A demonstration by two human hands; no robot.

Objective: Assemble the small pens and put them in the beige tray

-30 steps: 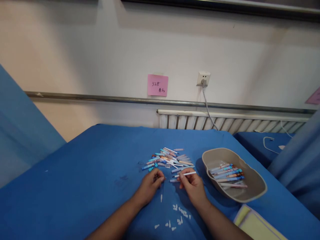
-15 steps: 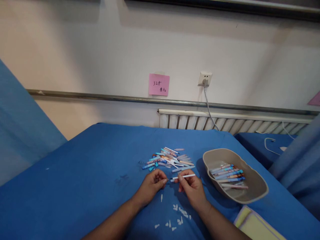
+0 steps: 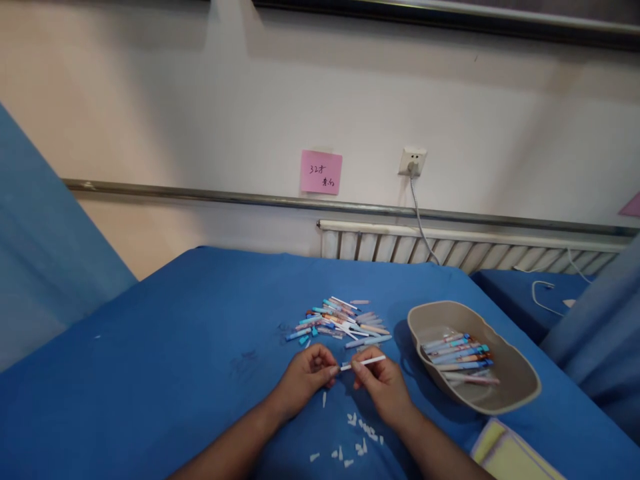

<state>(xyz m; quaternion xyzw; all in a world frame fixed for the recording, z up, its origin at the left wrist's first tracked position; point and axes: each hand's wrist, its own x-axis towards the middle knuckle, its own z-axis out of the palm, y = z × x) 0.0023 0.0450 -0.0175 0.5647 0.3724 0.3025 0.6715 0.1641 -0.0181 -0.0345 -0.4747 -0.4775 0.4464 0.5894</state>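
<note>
Cannot make out the left end of the white rod (image 3: 374,360), too small against the left hand (image 3: 310,373). Cannot count the overlapping pens (image 3: 336,320) or identify the tiny white pieces (image 3: 371,432). Lose part of 2 forearms (image 3: 245,439) and a yellow cloth (image 3: 514,455) at the bottom edge, of 1 pink note (image 3: 631,205) at the right.

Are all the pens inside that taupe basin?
No, a pile of pens lies on the blue sheet outside the basin.
</note>
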